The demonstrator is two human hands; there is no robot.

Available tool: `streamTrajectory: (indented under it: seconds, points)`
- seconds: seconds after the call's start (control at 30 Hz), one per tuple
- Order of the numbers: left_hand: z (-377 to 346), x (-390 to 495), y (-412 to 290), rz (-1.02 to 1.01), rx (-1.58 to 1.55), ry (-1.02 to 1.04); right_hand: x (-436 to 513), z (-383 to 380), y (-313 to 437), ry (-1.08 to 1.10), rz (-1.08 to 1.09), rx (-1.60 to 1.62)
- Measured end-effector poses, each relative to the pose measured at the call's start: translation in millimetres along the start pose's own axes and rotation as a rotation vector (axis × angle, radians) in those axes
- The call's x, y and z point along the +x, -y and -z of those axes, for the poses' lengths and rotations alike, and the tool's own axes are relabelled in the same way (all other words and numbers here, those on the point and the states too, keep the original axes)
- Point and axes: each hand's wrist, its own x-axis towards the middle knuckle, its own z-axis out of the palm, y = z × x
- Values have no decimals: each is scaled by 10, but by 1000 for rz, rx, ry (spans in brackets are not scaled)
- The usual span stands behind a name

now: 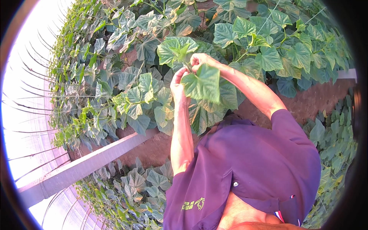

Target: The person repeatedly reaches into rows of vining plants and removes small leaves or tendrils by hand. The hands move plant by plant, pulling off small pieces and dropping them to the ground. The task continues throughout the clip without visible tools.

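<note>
Both hands meet at the stem of a cucumber-like vine, just below its leafy growing tip [178, 51]. My left hand [180, 79] has its fingers closed on the vine stem [188, 67] from the left. At the stem's right side, my right hand [199, 61] pinches with thumb and bent fingers; whether it holds the stem or a thin string there is too small to tell. A broad green leaf [202, 83] hangs just below the hands and covers part of the stem. Larger leaves lie behind and beneath it.
Dense rows of vines [138, 100] spread ahead and to both sides, with thin support strings [268, 17] running among them. A pale post [86, 162] slants across the lower left. Bare soil [146, 151] shows between the rows. Another leafy row [333, 149] stands at the right.
</note>
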Motion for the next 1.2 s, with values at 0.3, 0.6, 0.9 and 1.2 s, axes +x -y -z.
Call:
streamTrajectory:
  seconds: [0.3,0.6,0.9,1.2]
  points:
    - [134,-269,-190,-66,140,-154,-280,221,-158,-215,44,432]
    - [574,-992,-150,-147,151,-347,-1453,164,17,-230,-212,285]
    - [1117,-1417,-233,-208,155,-610,-1615,-838,257,515,-98,2]
    - [1753,-1112,-288,-63,321,-525,-773,-1633,506,197,187,-85]
